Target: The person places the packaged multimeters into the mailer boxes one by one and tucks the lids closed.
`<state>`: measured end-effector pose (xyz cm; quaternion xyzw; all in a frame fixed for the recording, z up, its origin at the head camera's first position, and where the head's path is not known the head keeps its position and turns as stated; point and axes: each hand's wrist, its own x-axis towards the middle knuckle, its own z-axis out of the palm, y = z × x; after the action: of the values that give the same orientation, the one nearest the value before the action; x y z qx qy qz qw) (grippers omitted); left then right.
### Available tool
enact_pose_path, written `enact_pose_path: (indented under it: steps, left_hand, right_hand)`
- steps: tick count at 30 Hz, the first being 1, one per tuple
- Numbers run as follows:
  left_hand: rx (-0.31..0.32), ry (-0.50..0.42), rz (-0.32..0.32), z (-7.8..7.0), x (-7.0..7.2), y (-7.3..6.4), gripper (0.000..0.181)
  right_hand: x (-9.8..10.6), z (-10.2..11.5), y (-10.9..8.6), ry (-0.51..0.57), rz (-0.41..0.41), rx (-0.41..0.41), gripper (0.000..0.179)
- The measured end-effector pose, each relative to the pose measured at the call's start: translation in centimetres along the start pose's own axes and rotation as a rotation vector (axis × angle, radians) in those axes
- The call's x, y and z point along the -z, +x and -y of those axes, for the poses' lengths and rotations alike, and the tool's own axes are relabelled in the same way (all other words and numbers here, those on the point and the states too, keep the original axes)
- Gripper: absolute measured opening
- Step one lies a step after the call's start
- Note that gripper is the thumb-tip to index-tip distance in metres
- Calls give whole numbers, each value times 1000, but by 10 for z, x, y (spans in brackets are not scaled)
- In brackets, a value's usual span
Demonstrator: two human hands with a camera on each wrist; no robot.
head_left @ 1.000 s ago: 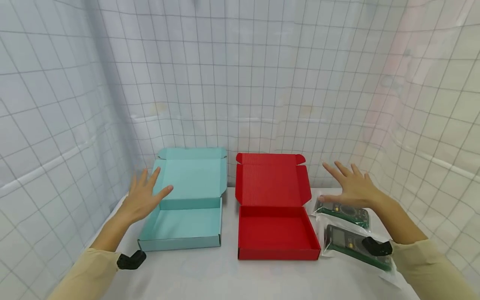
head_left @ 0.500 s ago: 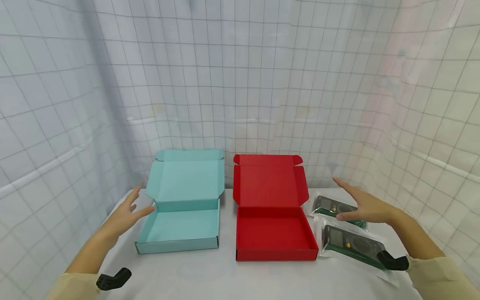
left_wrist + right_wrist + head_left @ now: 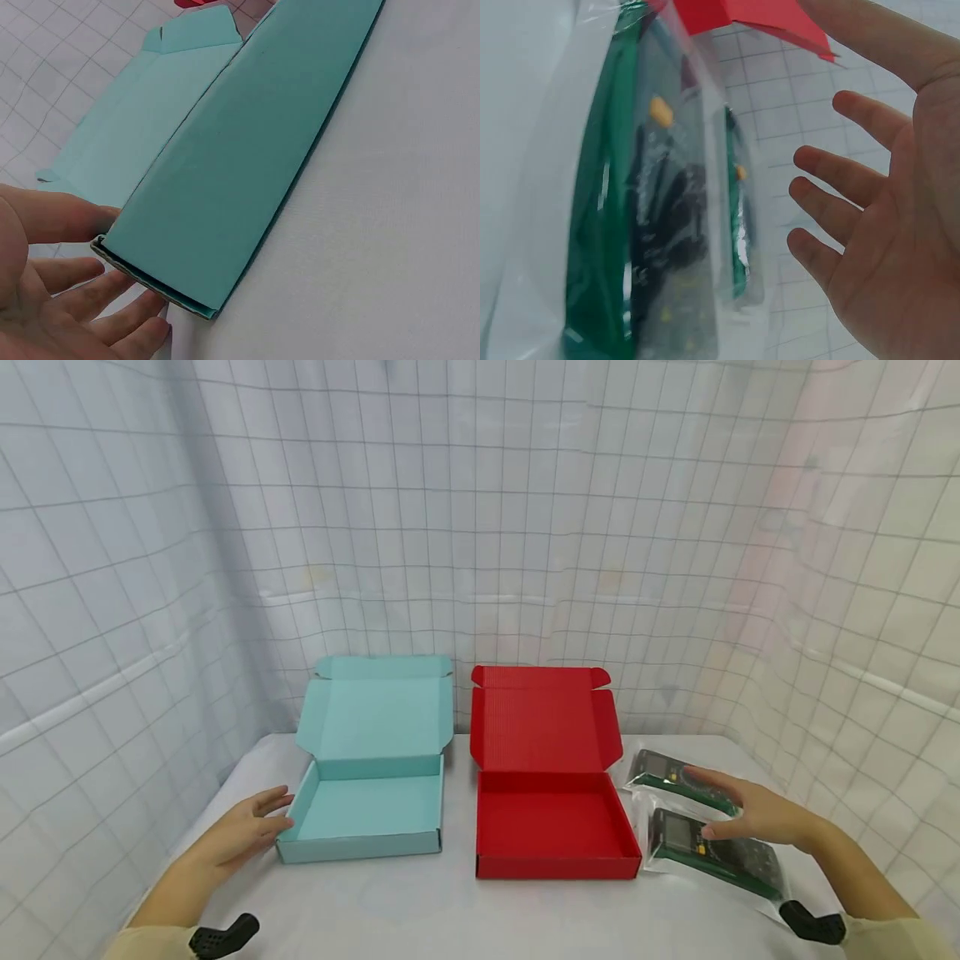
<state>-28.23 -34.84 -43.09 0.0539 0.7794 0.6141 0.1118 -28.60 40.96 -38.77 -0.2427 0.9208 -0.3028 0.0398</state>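
At the left side wall of an opened teal cardboard box (image 3: pixel 360 847), my left hand (image 3: pixel 232 837) has its thumb at the near corner's top edge; its fingers lie loosely outside the wall. The left wrist view shows that hand (image 3: pixel 67 292) close beside the corner, though contact is hard to tell. Over two multimeters in clear plastic bags, a nearer multimeter (image 3: pixel 678 833) and a farther multimeter (image 3: pixel 654 767), my right hand (image 3: pixel 768 814) hovers with thumb and fingers spread. In the right wrist view its palm (image 3: pixel 889 195) faces the bagged multimeters, apart from them.
An opened red cardboard box (image 3: pixel 558 867) stands between the teal box and the multimeters, lid raised at the back. White cloth covers the table (image 3: pixel 405 914). Grid-patterned white curtains (image 3: pixel 480 527) enclose the back and both sides.
Both hands have come down from in front of the curtain: the left to the teal box's side, the right to just over the multimeters. The boxes and multimeters stay put.
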Motion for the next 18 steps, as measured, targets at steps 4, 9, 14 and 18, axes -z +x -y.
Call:
enact_pose_path:
  steps: [4,9,14,18]
  left_hand:
    - [7,-66,16,4,-3,2,80]
    - [5,-93,29,7,-1,3,79]
    - [-3,-84,41,9,0,2,79]
    - [-2,-84,40,9,-1,2,79]
  right_hand:
    - [-6,-12,-7,40,26,5,81]
    - [-14,-23,-14,62,62,21,78]
    - [-22,-28,-16,39,75,20,79]
    - [-29,-31,-18,6,83,-31,86]
